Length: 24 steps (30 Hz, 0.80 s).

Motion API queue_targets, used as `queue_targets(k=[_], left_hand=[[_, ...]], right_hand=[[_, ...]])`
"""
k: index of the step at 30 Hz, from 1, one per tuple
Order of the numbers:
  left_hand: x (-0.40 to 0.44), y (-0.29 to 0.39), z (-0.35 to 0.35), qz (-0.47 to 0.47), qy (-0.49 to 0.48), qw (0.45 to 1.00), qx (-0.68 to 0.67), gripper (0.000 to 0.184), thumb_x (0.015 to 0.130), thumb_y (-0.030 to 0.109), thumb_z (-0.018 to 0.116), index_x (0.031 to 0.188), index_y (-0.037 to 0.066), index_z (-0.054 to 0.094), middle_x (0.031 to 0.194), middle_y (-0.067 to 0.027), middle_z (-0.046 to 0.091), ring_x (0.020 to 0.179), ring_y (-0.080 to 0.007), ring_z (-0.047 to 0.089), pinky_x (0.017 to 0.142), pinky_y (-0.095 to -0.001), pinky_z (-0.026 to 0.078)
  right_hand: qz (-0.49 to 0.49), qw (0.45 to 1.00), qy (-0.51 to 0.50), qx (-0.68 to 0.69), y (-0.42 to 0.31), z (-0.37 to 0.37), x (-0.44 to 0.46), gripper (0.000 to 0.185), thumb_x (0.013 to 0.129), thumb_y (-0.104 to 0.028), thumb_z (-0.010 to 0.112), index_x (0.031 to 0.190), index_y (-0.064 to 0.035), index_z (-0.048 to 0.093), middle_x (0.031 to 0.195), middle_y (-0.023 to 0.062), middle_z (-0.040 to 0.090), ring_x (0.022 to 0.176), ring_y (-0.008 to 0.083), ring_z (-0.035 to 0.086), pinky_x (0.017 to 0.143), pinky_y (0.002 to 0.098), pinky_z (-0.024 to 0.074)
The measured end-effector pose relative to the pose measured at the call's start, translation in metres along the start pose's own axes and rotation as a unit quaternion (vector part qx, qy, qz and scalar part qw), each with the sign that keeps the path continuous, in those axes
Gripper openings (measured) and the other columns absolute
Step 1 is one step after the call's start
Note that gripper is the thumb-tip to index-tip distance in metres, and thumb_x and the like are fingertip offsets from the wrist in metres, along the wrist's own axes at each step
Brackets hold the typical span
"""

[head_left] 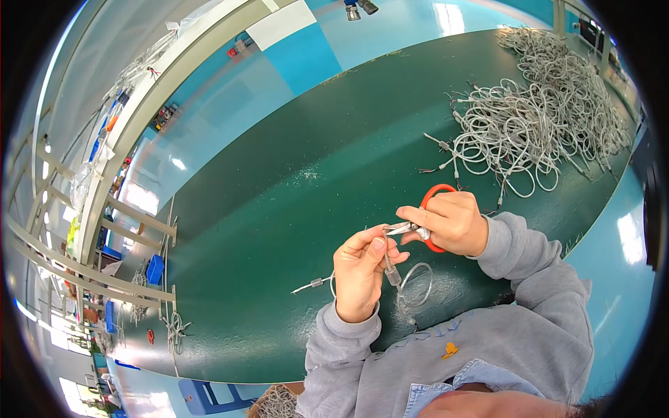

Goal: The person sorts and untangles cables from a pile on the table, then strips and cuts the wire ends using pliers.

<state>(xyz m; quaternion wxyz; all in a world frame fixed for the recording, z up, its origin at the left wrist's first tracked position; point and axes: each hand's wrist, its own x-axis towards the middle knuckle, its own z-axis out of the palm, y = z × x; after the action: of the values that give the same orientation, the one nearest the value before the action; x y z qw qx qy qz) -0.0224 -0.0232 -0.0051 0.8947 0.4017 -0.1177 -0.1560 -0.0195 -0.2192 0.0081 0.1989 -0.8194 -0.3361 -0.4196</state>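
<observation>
One pair of shiny, orange-handled metal scissors [423, 233] is gripped in the right hand [453, 224]. The left hand [357, 272] pinches a thin, bendy gray cable [394, 276] over the smooth green bench [279, 230]. A tangled, loopy cable heap [519, 125] lies beyond.

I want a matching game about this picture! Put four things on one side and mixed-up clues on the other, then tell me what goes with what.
1. Scissors
2. Tabletop
3. Cable pile
4. Stool

A. Blue
B. Tangled and heaped up
C. In the person's right hand
D. Green

Pairs: 1-C, 2-D, 3-B, 4-A
</observation>
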Motion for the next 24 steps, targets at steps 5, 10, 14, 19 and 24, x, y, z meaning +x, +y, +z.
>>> queue_targets(k=[5, 10, 14, 19, 24], left_hand=[[0.0, 0.002, 0.001, 0.002, 0.006, 1.0, 0.014, 0.018, 0.087, 0.004, 0.056, 0.102, -0.005, 0.059, 0.082, -0.0122, 0.064, 0.071, -0.0181, 0.064, 0.069, -0.0345, 0.058], [0.0, 0.002, 0.001, 0.016, 0.018, 0.999, 0.032, 0.018, 0.086, 0.003, 0.057, 0.102, -0.005, 0.059, 0.082, -0.013, 0.064, 0.071, -0.0189, 0.065, 0.069, -0.035, 0.058], [-0.001, 0.002, 0.001, 0.029, 0.026, 0.998, 0.043, 0.018, 0.085, 0.002, 0.058, 0.102, -0.005, 0.059, 0.082, -0.0132, 0.064, 0.071, -0.0191, 0.064, 0.069, -0.0353, 0.058], [-0.001, 0.003, 0.004, 0.038, 0.015, 0.997, 0.063, 0.02, 0.084, 0.0, 0.058, 0.104, -0.004, 0.058, 0.084, -0.0129, 0.064, 0.073, -0.0185, 0.064, 0.074, -0.0373, 0.056], [-0.001, 0.003, 0.003, 0.039, -0.016, 0.999, 0.022, 0.025, 0.085, -0.001, 0.056, 0.11, -0.004, 0.055, 0.086, -0.0133, 0.064, 0.075, -0.0177, 0.062, 0.08, -0.04, 0.054]], right_hand=[[-0.008, 1.0, -0.011, -0.022, -0.002, 0.0, 0.003, 0.038, 0.063, -0.024, 0.073, 0.096, -0.0095, 0.063, 0.058, 0.0001, 0.044, 0.049, 0.0146, 0.05, 0.042, 0.0267, 0.0407], [-0.01, 1.0, 0.007, -0.01, -0.002, 0.001, 0.003, 0.038, 0.063, -0.026, 0.073, 0.096, -0.008, 0.063, 0.056, -0.0002, 0.042, 0.046, 0.0152, 0.047, 0.039, 0.0276, 0.037], [0.007, 0.998, -0.058, -0.012, -0.003, -0.005, 0.003, 0.038, 0.063, -0.023, 0.073, 0.096, -0.0088, 0.062, 0.058, 0.0008, 0.046, 0.048, 0.0151, 0.051, 0.043, 0.0265, 0.0416], [-0.021, 0.997, -0.03, -0.065, -0.001, -0.007, 0.004, 0.033, 0.066, -0.019, 0.072, 0.095, -0.0071, 0.062, 0.057, 0.0022, 0.046, 0.048, 0.0167, 0.051, 0.044, 0.0272, 0.0426], [0.072, 0.987, -0.029, 0.142, 0.003, -0.009, 0.005, 0.025, 0.071, -0.007, 0.071, 0.094, -0.0048, 0.061, 0.066, 0.0056, 0.054, 0.055, 0.0192, 0.056, 0.05, 0.0269, 0.0455]])
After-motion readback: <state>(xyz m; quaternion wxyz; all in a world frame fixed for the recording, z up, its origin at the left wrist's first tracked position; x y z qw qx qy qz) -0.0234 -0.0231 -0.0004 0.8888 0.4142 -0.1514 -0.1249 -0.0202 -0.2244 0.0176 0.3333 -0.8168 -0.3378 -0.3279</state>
